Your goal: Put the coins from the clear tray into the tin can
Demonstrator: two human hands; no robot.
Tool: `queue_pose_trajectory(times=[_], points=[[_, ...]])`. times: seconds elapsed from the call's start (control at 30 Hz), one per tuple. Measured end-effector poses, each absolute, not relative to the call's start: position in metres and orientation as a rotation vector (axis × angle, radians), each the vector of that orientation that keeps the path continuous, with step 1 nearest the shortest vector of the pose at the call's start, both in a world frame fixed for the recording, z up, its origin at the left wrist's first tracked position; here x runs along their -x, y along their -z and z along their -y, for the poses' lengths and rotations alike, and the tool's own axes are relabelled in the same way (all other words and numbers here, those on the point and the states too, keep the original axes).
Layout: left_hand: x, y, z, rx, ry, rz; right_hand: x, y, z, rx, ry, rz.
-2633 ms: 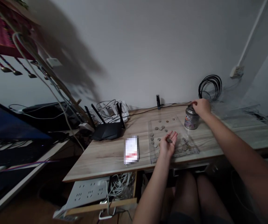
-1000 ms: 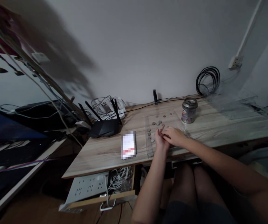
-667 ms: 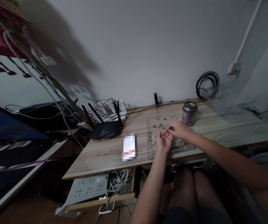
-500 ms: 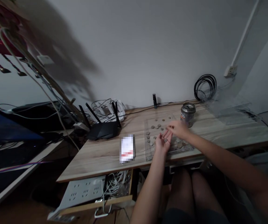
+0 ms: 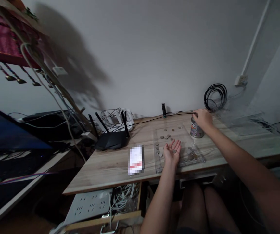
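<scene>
I see the tin can (image 5: 196,130) standing on the desk (image 5: 110,162) just right of the clear tray (image 5: 179,162). My right hand (image 5: 203,118) sits on its top, fingers curled over the rim. My left hand (image 5: 172,152) lies palm-up over the tray, fingers spread, cupping a coin (image 5: 174,151).

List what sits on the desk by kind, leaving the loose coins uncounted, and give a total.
Clear tray holding coins: 1
Tin can under the right hand: 1
Black router: 1
White packet: 1
Small black upright stick: 1
Total: 5
</scene>
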State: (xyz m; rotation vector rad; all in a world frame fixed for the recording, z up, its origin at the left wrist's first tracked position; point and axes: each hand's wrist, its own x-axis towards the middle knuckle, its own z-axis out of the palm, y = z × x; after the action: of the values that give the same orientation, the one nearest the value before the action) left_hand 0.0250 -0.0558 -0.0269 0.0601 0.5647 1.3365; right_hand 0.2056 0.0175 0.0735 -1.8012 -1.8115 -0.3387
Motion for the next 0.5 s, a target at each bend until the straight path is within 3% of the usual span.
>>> queue_pose_trajectory(times=[0.13,0.27,0.4,0.5], points=[[-0.025,0.024,0.058,-0.115,-1.321,-0.54,-0.157,-0.023,0.055,1.279,-0.08,2.427],[-0.026,0.022,0.06,-0.146,-1.319,-0.517,-0.132,0.015,0.088,1.193,-0.131,2.488],[-0.029,0.024,0.06,-0.175,-1.304,-0.502,-0.152,-0.012,0.058,1.274,-0.047,2.432],[-0.03,0.025,0.059,-0.227,-1.289,-0.509,-0.195,-0.06,0.008,1.604,0.139,1.984]])
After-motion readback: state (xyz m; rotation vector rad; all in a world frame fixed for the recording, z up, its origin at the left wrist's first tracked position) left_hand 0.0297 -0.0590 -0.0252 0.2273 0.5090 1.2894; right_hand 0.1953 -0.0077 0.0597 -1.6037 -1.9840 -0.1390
